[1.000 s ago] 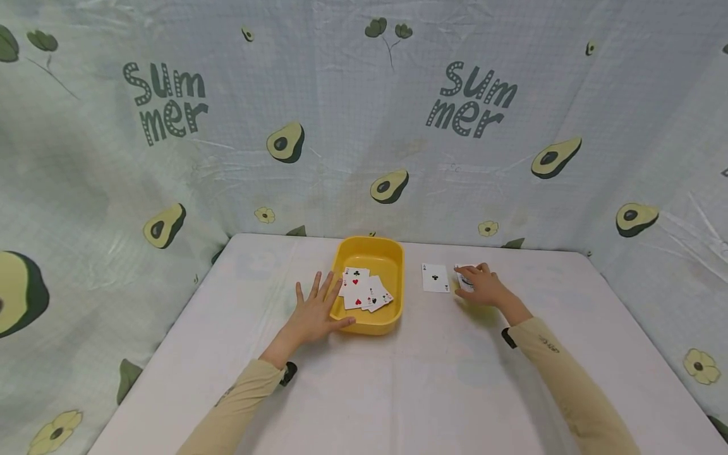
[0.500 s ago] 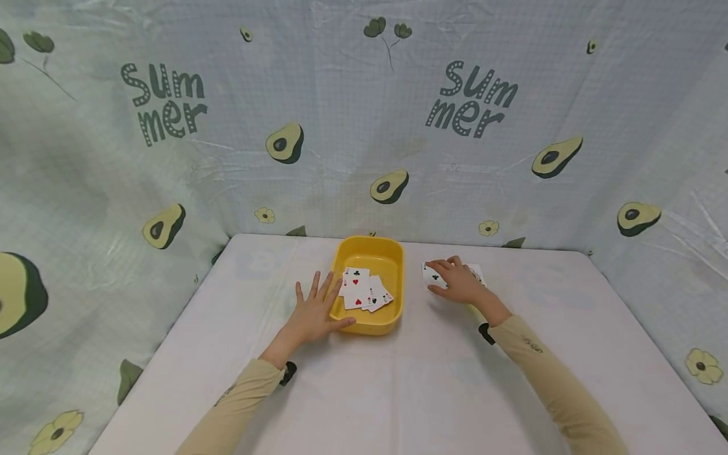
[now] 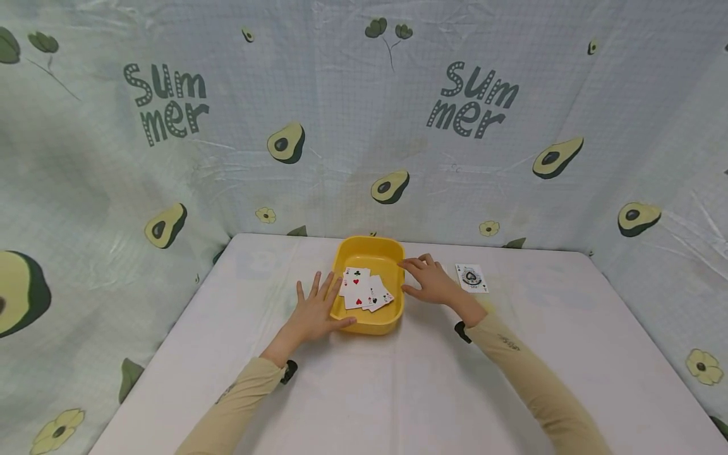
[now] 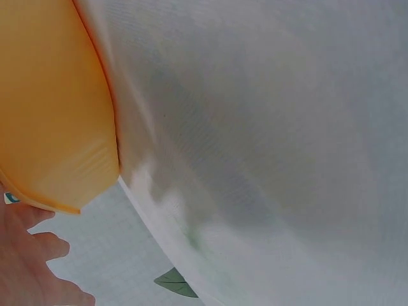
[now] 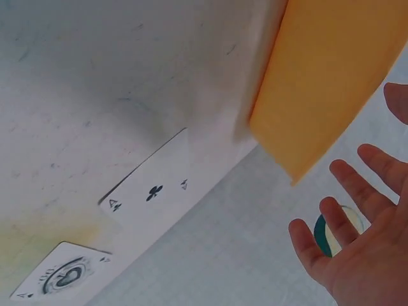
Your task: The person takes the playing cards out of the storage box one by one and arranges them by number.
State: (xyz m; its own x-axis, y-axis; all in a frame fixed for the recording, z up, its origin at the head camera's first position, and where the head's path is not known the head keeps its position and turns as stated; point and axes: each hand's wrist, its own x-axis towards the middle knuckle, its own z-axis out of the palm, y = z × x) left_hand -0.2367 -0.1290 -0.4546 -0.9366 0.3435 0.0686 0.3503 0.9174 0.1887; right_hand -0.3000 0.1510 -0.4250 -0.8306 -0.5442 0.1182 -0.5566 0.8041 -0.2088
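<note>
This looks like a screened-off tabletop corner; whether in a home or a studio cannot be told. Pale cloth (image 3: 341, 82) with avocados (image 3: 286, 143) and "summer" lettering (image 3: 175, 118) encloses the white table (image 3: 426, 385) on three sides, hiding the room beyond.

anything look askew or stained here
Mildly. The cards in the yellow tray overlap at uneven angles instead of being squared up. A faint yellowish patch by the ace of spades could be a stain or something showing through; I can't tell.
</note>
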